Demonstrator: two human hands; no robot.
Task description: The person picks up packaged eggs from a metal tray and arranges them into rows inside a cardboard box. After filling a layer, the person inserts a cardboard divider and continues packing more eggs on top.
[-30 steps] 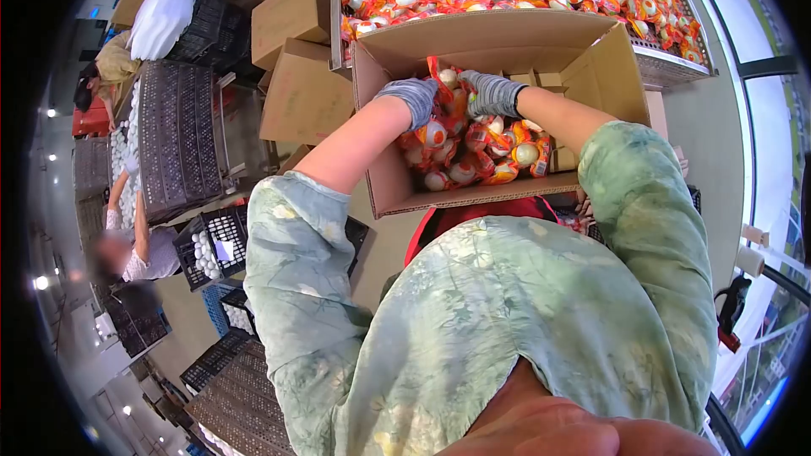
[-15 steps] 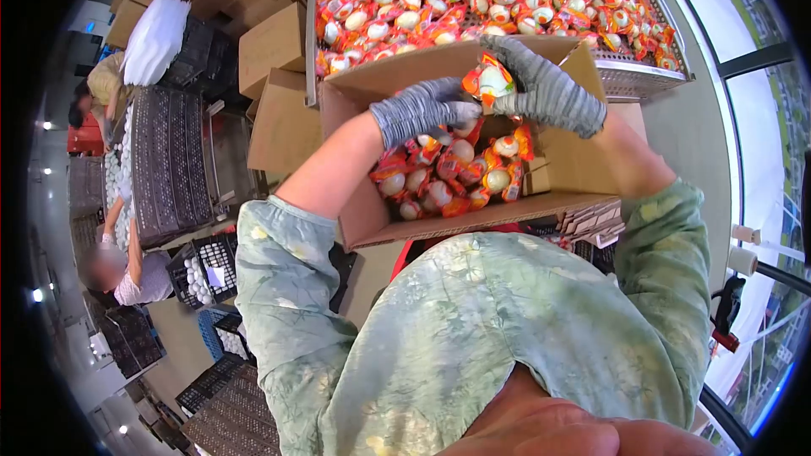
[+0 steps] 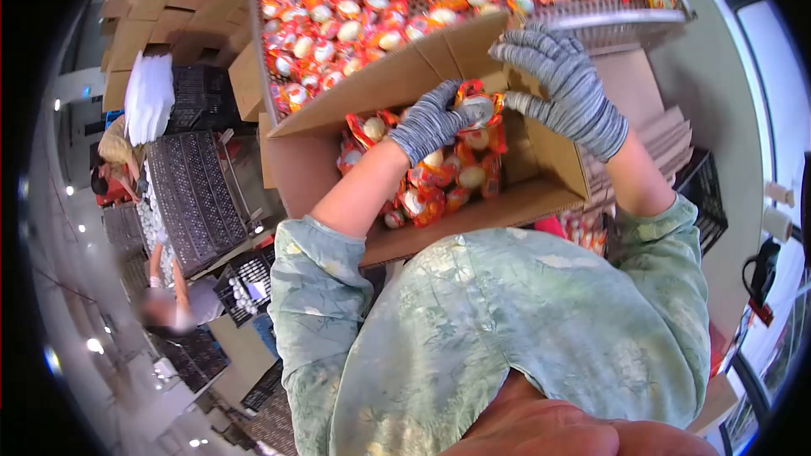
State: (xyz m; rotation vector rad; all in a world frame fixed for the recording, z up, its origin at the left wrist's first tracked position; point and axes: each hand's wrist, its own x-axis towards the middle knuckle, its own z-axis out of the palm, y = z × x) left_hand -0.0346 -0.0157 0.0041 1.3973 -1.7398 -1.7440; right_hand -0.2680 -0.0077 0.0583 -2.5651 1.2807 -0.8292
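My left hand (image 3: 429,125), in a grey knit glove, reaches over an upright cardboard box (image 3: 311,176) and pinches a wrapped egg (image 3: 478,110) in clear and orange-red film. More wrapped eggs (image 3: 435,179) are heaped in the left and middle of the box, partly covered by that hand. On the other side, my right hand (image 3: 564,89) wears the same kind of glove. Its fingers are apart with nothing between them, above the box's right end and just beside the held egg.
Behind the box, a perforated metal tray (image 3: 591,13) carries a thick layer of wrapped eggs. Flattened cardboard (image 3: 638,148) lies to the right, near a black crate (image 3: 705,190). At far left, two people work by stacked dark trays (image 3: 198,203) and white eggs.
My right hand has let go of a wrapped egg and opened. My left hand now has a wrapped egg at its fingertips. The view has turned, so the box appears tilted.
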